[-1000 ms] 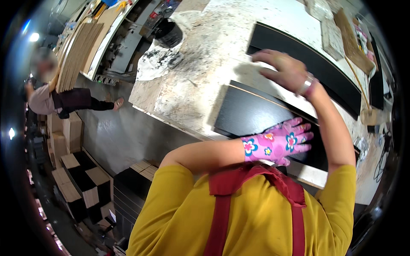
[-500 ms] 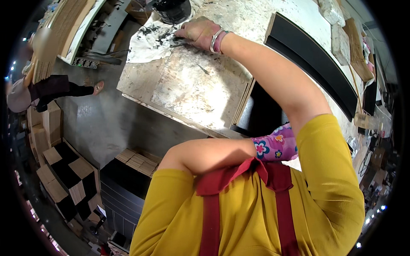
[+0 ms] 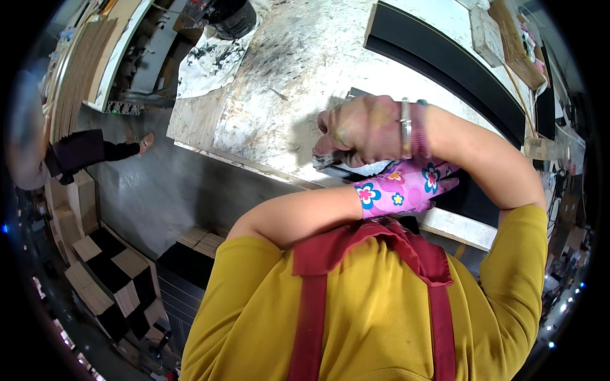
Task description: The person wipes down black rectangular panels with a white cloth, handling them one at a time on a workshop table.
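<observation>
My right hand, in a stained pinkish work glove with a metal bangle at the wrist, is closed round a small grey-black stained wad, perhaps a rag. It is at the left end of a black panel lying along the table's near edge. Below and to the right, my left hand comes out of a purple flowered sleeve cover. Its fingers and thumb are at the panel's near side, seemingly gripping it; part of the hand is hard to make out.
A black bucket stands on a black-smeared white cloth at the far left of the paint-marked worktable. A long black panel lies at the far right. Stacked boards stand on the floor, and another person is at left.
My right hand has come back from the smeared cloth beside the bucket to the near black panel. My left sleeve and hand have become more visible. The view has shifted slightly.
</observation>
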Demonstrator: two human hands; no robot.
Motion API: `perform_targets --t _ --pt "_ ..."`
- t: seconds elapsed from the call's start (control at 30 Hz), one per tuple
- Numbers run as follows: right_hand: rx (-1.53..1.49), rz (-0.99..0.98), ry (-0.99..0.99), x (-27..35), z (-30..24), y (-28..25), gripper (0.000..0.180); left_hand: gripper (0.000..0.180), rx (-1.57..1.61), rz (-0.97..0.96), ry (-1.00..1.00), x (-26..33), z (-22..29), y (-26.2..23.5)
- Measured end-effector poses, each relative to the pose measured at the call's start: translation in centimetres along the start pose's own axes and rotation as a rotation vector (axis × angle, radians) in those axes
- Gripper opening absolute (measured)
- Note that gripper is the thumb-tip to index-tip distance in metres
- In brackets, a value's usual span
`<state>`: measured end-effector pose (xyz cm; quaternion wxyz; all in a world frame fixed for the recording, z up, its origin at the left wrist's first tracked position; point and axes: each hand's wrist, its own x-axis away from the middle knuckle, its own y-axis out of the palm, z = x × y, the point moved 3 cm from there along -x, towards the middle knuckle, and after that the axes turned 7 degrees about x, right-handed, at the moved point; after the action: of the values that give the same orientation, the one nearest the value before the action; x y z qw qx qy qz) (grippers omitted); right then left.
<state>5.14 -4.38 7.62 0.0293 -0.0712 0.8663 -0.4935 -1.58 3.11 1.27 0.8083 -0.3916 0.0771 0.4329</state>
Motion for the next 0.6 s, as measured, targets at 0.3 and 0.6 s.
perform_targets --t 0.3,0.6 --pt "0.484 0.099 0.567 5.8 9.4 -5.6 0.034 0.07 -0.166 -0.104 0.053 -1.0 -0.2 -0.5" --pt "-0.027 0.169 1.001 8.1 2.9 -2.2 0.042 0.061 -0.174 -0.12 0.008 -1.4 0.7 -1.5"
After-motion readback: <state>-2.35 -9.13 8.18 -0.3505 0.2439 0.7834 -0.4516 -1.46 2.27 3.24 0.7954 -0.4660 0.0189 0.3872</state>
